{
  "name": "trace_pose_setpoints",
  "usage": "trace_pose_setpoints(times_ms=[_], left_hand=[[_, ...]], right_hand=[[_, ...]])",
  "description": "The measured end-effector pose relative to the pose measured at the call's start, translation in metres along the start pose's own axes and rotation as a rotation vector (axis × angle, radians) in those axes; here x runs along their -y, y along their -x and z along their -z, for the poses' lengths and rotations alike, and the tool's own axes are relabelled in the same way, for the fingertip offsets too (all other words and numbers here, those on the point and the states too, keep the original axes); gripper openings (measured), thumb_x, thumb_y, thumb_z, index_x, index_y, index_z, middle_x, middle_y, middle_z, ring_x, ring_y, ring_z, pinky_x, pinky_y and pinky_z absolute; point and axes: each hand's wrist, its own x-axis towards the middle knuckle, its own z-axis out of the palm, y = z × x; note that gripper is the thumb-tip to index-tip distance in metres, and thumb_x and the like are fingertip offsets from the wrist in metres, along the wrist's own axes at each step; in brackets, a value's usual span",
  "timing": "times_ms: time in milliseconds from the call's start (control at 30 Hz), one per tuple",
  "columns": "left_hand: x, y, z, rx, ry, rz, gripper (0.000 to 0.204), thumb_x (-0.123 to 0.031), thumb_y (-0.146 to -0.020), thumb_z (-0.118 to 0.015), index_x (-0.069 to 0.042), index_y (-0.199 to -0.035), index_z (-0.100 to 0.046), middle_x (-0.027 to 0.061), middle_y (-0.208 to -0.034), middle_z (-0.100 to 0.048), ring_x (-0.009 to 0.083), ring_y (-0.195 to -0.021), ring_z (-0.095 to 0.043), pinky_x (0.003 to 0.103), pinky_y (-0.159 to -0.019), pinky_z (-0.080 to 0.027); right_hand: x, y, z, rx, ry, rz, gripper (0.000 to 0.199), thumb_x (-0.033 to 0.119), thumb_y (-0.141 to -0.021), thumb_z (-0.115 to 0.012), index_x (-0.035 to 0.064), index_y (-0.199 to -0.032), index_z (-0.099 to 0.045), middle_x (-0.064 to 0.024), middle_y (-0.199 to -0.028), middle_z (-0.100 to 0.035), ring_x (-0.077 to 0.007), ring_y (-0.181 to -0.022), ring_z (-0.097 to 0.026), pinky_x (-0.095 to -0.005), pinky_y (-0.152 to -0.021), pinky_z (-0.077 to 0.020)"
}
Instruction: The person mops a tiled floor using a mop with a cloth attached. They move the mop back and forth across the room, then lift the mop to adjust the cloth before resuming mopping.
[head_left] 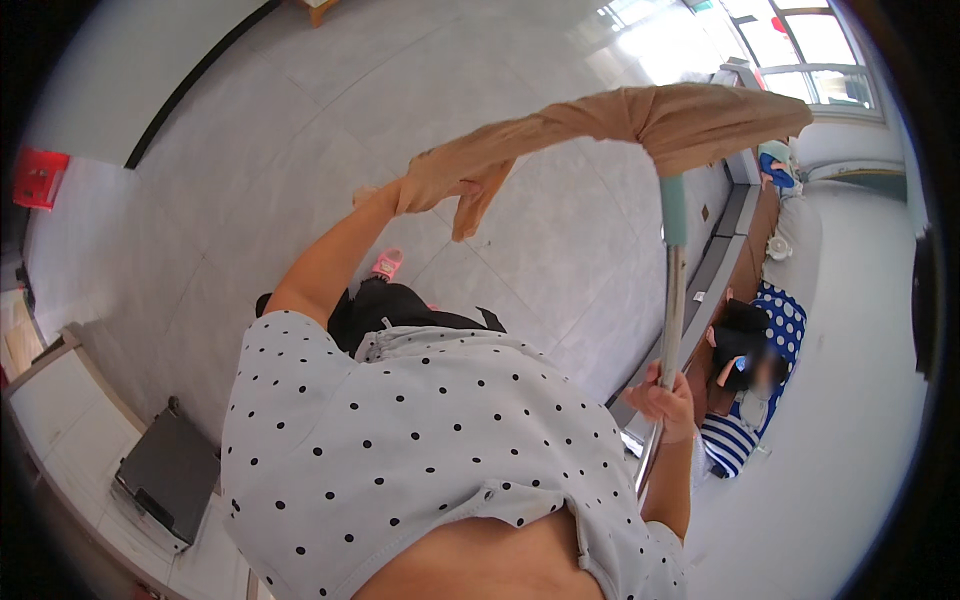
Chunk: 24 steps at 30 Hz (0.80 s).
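My left hand (440, 190) reaches forward at the upper middle, its fingers closed on one end of a long tan garment (560, 128) and partly covered by its folds. A narrow strip of the garment hangs below that hand. From there the cloth arches up and to the right, its far end draped over the top of a pole. The metal pole (673, 300) stands nearly upright on the right, with a pale green sleeve (674, 210) under the cloth. Lower down, my right hand (662, 395) is wrapped around the bare metal shaft.
On the right, a person (745, 335) is on a long brown bench (760, 225) beside blue-and-white dotted and striped cushions. A small white fan (778, 247) stands farther along. A dark grey case (170, 480) lies on a pale cabinet (75, 405) at lower left. A red stool (40, 178) is far left.
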Motion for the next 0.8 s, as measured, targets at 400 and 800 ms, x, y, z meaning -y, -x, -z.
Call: trace_pose_setpoints(times_ms=[400,800], left_hand=[[0.030,-0.017,-0.034,0.238,0.304,0.393,0.031,-0.038,-0.074,-0.066,-0.009,-0.082,-0.058,-0.0014,-0.071,-0.054,0.0079,-0.061,-0.048,0.023,-0.052,-0.038],[-0.032,0.004,-0.057,-0.142,-0.434,0.037,0.032,-0.019,-0.087,-0.045,-0.006,-0.116,-0.046,0.0031,-0.103,-0.054,0.0147,-0.092,-0.050,0.024,-0.080,-0.040]], right_hand=[[0.034,-0.040,-0.018,-0.117,-0.065,0.121,0.017,0.010,-0.081,-0.050,0.0016,-0.094,-0.043,0.0050,-0.044,-0.033,-0.0061,-0.035,-0.030,-0.0218,-0.043,-0.0239],[0.012,-0.094,0.034,-0.379,0.082,0.200,0.009,0.006,-0.079,-0.051,0.0039,-0.087,-0.047,0.0035,-0.051,-0.036,-0.0051,-0.042,-0.033,-0.0204,-0.042,-0.0262]])
